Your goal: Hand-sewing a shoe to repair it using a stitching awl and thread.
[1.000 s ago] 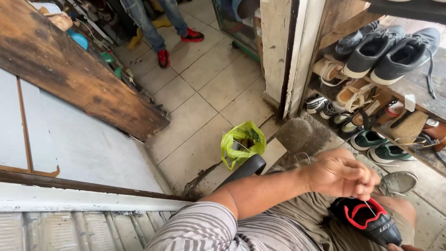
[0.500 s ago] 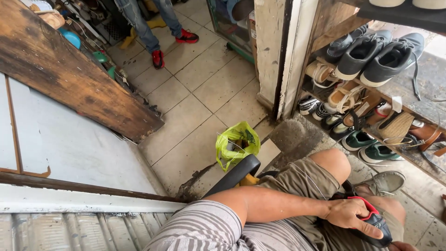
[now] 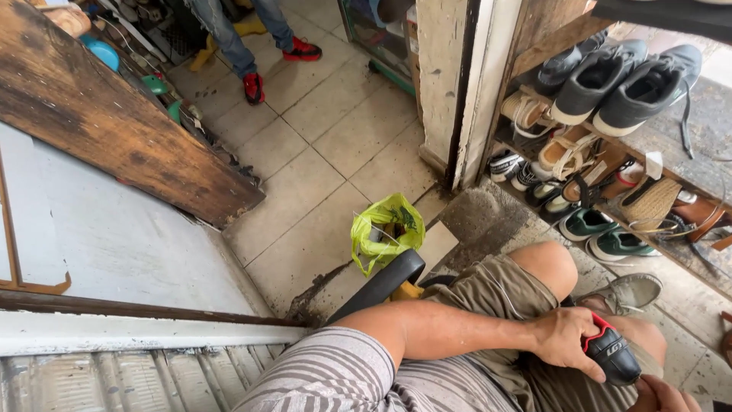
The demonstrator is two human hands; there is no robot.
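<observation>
My left hand point(image 3: 563, 341) is closed around the heel end of a black shoe with red trim point(image 3: 612, 352), which lies on my lap over my khaki shorts point(image 3: 488, 294). My left arm reaches across from a striped sleeve point(image 3: 335, 378). Only part of my right hand point(image 3: 665, 394) shows at the bottom right corner. It sits right by the toe of the shoe, and its grip is cut off by the frame edge.
A shoe rack point(image 3: 610, 114) with several sneakers and sandals stands on the right. A green plastic bag point(image 3: 385, 229) lies on the tiled floor by a black chair armrest point(image 3: 381, 282). A person's legs in red shoes point(image 3: 255, 85) stand far off. A wooden board point(image 3: 114, 114) leans at the left.
My left hand dropped from above my knee onto the black shoe and took hold of its heel end. The view shifted slightly.
</observation>
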